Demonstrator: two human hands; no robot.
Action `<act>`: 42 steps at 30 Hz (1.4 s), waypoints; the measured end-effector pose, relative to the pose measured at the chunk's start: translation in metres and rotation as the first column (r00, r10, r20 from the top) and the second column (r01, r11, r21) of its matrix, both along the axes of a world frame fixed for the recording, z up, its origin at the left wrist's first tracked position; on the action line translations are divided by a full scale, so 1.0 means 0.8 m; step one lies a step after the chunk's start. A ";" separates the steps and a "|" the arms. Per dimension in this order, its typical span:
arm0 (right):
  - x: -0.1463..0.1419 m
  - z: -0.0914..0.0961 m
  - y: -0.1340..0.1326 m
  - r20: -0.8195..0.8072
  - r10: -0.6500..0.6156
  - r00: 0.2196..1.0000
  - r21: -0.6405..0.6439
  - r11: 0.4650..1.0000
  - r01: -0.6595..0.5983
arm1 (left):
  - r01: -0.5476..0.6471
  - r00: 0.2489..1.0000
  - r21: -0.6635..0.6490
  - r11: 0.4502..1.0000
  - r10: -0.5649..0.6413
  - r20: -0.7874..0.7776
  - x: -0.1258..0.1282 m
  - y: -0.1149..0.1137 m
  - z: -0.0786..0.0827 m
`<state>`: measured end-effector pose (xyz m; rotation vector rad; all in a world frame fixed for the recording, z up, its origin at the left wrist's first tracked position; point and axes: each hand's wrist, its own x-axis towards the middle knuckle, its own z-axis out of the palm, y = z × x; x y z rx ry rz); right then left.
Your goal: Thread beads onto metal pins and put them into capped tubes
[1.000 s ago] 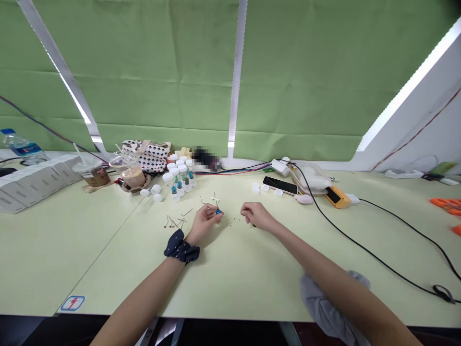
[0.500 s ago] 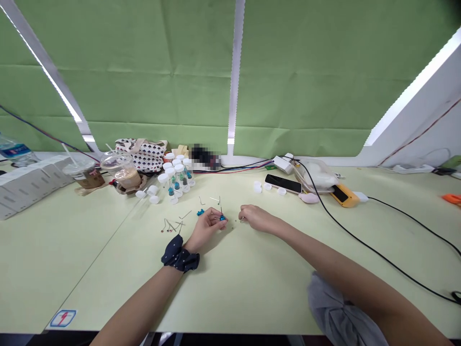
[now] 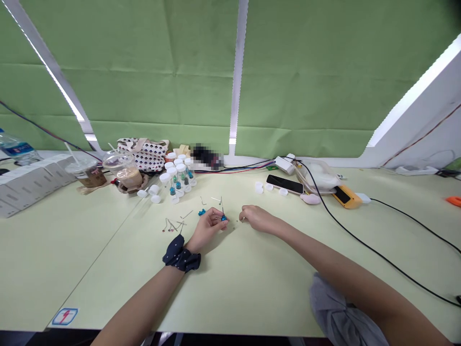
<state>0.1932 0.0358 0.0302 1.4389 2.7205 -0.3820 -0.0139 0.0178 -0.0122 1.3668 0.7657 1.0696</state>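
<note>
The pale tabletop (image 3: pixel 259 288) spreads beneath and around both sets of fingers. Well beyond the left fingers, off to their left, sits a patterned bag (image 3: pixel 146 153).

The left hand (image 3: pixel 209 225) has its thumb and fingers clamped on a small blue piece (image 3: pixel 224 218), which sits at the very tips, on the side facing the other hand. The right hand (image 3: pixel 257 217) is well apart from it, its fingers curled down close to the table; their tips are too small to show whether they meet or grip anything.

Beyond the right fingers and to their right, a dark-screened phone (image 3: pixel 285 184) lies flat, with white caps (image 3: pixel 259 188) to its left. Capped vials (image 3: pixel 179 179) stand in a cluster beyond the left fingers and leftward.

Left of the left hand, several thin metal rods (image 3: pixel 174 225) lie in a loose bunch. A bent rod (image 3: pixel 202 201) lies farther out, beyond the left fingers.

At the left fingertips, a slender shaft (image 3: pixel 222 205) rises from the blue piece. Its long axis runs nearly straight up the view, the free end pointing away from the fingers and leaning faintly left; whether it is truly vertical cannot be told.

A blue cluster (image 3: pixel 202 212) lies just past the left fingers' knuckles. Tiny specks (image 3: pixel 234 228) dot the gap between the two hands' fingertips.
</note>
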 end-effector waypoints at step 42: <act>-0.047 0.034 0.000 0.308 0.086 0.948 0.007 0.996 -0.093 | 0.006 1.000 -0.008 1.000 -0.006 0.014 -0.001 0.001 -0.001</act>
